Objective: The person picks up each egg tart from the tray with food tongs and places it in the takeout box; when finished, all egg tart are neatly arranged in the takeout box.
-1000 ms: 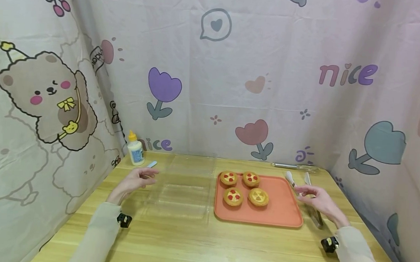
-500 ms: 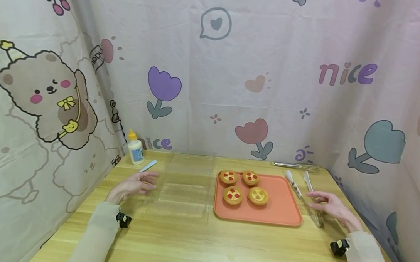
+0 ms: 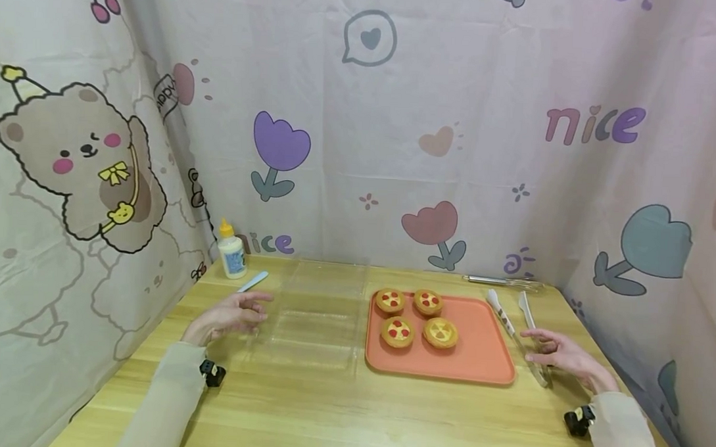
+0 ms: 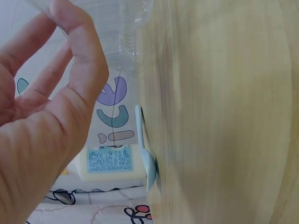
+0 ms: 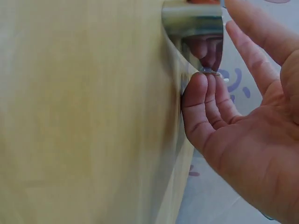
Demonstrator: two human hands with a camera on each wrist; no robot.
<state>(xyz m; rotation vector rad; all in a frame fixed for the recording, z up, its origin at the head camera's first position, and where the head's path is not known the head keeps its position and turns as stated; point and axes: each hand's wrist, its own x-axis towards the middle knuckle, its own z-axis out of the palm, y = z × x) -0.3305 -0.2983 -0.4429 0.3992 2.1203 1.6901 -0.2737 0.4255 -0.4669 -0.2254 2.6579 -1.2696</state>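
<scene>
Head view alone takes in the whole desk: a clear box lies left of centre, and just to its right sits an orange tray bearing four tarts, three with red toppings and one tart all yellow. Tongs lie along the tray's right side, their two arms apart at the far end; a whisk lies behind, near the curtain. The left hand hangs at the left edge of the box, fingers apart and loosely bent; neither the head view nor the left wrist view settles whether the fingertips touch the plastic. The right hand is over the near part of the tongs, its fingers apart as well and hiding some of the metal. Right wrist view brings out what the head view cannot: the polished bend of the tongs, with fingers mirrored in it and fingertips right beside it, contact unclear. Left wrist view adds the bottle with fine print on its blue label, and shows the pale blue strip near it to be a spoon, its bowl in profile. From above, the bottle's yellow cap is plain.
</scene>
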